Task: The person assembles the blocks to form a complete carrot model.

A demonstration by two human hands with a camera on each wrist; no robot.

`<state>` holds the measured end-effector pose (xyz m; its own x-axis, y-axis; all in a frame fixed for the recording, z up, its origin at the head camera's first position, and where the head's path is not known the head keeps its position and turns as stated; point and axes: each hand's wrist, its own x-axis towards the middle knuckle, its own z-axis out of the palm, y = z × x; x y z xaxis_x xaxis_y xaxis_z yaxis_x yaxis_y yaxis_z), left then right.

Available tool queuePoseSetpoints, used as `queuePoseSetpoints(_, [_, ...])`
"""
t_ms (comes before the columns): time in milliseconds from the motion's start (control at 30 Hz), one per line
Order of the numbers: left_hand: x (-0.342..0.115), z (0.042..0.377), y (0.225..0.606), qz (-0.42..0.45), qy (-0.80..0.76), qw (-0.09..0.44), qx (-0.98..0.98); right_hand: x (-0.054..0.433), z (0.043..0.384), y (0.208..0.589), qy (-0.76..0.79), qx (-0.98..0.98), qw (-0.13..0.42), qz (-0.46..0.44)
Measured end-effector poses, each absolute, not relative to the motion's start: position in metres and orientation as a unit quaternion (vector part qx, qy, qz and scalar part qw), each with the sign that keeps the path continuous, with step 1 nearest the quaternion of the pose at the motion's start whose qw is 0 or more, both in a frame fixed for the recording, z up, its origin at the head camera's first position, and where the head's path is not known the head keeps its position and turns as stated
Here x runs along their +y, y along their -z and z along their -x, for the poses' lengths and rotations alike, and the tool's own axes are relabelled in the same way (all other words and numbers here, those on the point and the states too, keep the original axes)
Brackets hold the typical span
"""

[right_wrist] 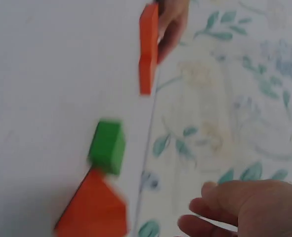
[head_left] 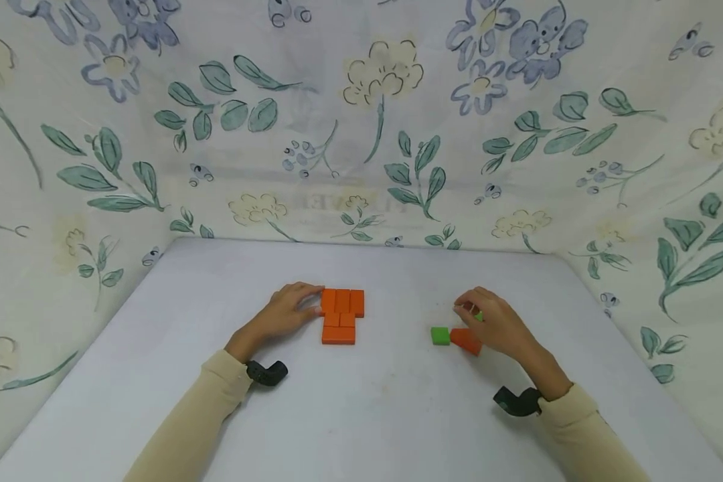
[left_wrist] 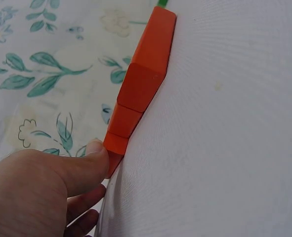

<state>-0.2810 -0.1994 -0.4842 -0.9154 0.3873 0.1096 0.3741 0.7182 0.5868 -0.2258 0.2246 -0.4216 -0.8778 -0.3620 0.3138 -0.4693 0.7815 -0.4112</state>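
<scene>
Several orange blocks lie flat on the white table, butted together in a wide row with narrower rows below. My left hand is at their left side, its thumb and a finger on the corners of the leftmost block. In the left wrist view the thumb touches the end of the orange pieces. My right hand hovers with bent fingers and nothing visible in its grasp. Close to it are a green block and an orange trapezoid-shaped block. Another green piece shows partly behind the right fingers.
The white table reaches back to a floral cloth that hangs behind and at both sides. A black device is strapped on each wrist, below the beige sleeves.
</scene>
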Motion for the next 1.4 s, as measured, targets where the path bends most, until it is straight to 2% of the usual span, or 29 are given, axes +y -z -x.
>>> queuePoseSetpoints(167, [-0.201,0.282,0.483,-0.201,-0.317,0.009,0.927,0.260,0.237,0.441,-0.259,-0.950,0.097,-0.142])
queuePoseSetpoints(433, [-0.198,0.281,0.480,-0.212,-0.314,0.005,0.926,0.271,0.245,0.454,-0.277,-0.955,0.016,-0.101])
queuePoseSetpoints(1067, [-0.198,0.280,0.481,-0.213,-0.321,0.006,0.923,0.271,0.247,0.453,-0.266,-0.960,0.009,-0.087])
queuePoseSetpoints(1400, [-0.199,0.280,0.483,-0.212,-0.317,0.006,0.924,0.270,0.248,0.450,-0.269,-0.960,-0.012,-0.076])
